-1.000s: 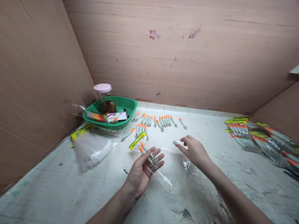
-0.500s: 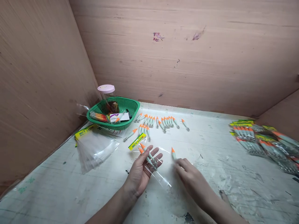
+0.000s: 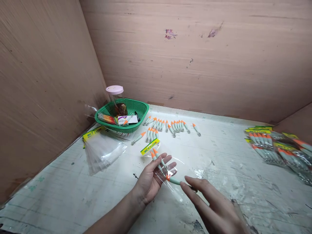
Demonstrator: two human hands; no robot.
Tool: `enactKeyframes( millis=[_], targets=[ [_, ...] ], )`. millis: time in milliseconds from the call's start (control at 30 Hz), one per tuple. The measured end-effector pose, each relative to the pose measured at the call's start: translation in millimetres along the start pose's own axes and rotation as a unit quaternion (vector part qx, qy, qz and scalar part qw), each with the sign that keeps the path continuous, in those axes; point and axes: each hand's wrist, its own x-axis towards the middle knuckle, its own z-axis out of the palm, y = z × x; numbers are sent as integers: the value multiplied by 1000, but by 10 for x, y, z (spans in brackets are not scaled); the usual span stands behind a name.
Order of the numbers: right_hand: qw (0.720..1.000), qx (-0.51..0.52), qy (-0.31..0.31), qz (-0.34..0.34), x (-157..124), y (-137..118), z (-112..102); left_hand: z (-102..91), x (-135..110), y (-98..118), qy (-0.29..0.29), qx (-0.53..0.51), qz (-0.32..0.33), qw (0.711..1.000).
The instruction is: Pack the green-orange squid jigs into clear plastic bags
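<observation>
My left hand lies palm up, its thumb pressing a clear plastic bag against the fingers. The bag has a yellow and green "BCT LURE" header. Inside it are two pale green squid lures with orange tips and metal hook crowns. My right hand pinches another fishing lure, orange tip pointing left at the lower part of the bag. Whether that tip is inside the bag's mouth is hard to tell. Its hooks are mostly hidden by my right fingers.
Several loose lures lie in rows at the back. A green basket holds a pink-lidded jar and packets. Header bags are fanned out on the left. Filled lure packs are piled at right, below wooden walls.
The lure in my right hand has gone from upright beside the bag to nearly level, its tip now at the bag. The whole view has shifted slightly.
</observation>
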Motion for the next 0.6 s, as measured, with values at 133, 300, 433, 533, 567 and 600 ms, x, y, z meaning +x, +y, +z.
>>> enactKeyframes(
  millis=[133,300,433,533,567,600],
  targets=[
    [999,-34,22,-14,20,50,-90,23,-5,25,35,-28,27,999],
    [998,-47,21,-25,44,66,-200,43,-36,19,17,-48,28,998],
    [997,-46,39,-52,65,8,-23,51,-63,-16,-13,-37,7,999],
    [996,-46,56,-58,62,-51,110,50,-60,-25,-15,-27,8,999],
    [996,-46,61,-51,59,-70,131,50,-55,-23,-10,-26,11,1000],
    [996,-41,65,-39,54,-86,137,50,-51,-19,-4,-26,14,1000]
  ],
)
